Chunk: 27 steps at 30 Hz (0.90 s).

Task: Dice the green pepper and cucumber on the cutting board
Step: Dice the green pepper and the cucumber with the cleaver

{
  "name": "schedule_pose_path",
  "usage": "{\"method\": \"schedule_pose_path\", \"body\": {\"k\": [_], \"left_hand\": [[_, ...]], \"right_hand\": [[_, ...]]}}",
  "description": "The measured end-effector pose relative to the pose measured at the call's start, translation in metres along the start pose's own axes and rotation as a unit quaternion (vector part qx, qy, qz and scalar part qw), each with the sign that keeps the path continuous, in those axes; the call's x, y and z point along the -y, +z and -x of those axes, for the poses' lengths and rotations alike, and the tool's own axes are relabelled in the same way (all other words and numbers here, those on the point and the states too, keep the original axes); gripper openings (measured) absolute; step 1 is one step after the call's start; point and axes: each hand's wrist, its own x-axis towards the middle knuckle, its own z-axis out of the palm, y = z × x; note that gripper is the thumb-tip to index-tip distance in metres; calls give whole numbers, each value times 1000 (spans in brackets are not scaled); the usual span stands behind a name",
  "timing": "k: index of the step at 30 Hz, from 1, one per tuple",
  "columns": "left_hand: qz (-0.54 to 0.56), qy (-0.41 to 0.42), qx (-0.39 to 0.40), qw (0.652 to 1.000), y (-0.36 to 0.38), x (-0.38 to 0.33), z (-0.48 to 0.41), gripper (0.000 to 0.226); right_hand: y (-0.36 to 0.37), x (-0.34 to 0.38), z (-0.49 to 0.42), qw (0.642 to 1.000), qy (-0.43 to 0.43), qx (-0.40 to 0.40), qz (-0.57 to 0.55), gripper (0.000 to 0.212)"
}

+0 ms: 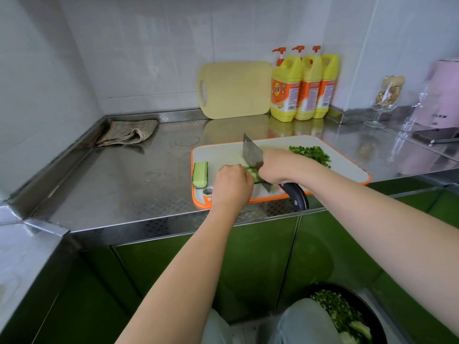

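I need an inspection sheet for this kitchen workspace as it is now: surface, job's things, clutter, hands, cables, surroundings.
Surface: steel counter; the orange-rimmed cutting board lies at its front edge.
Job's things: cucumber piece under the cleaver; cucumber half at the board's left edge; diced green pepper heaped far right.
Clutter: folded cloth, yellow board leaning on the wall, three detergent bottles, stemmed glass, phone, pink appliance.
Hands: left hand holds the cucumber piece; right hand grips the cleaver's handle.
Cables: thin white line down the right wall, perhaps a cord; cannot tell.
Surroundings: green cabinet doors; black bowl of chopped greens low down.
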Motion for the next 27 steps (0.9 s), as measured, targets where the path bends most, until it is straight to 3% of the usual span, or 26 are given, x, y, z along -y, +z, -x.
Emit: {"method": "schedule_pose_path", "body": {"k": [5,8,12,17,23,27], "left_hand": [[-55,12,33,998,-2,0,-2,23],[-100,41,58,992,-10,7,-3,25],[-127,65,46,989,-17,22,4,39],[-124,65,35,989,-15,24,4,35],[-102,57,16,993,-13,26,5,33],[-104,55,12,993,-12,26,6,33]], "right_hand": [[8,6,-10,1000,8,-12,-13,18],[10,-1,-13,995,21,-24,-96,4],[17,-14,-16,979,31,-56,-192,8],[14,-24,-14,964,17,-91,-249,7],[-2,-18,-2,986,3,-24,-167,12],[8,-13,-5,991,-13,-21,-130,22]]}}
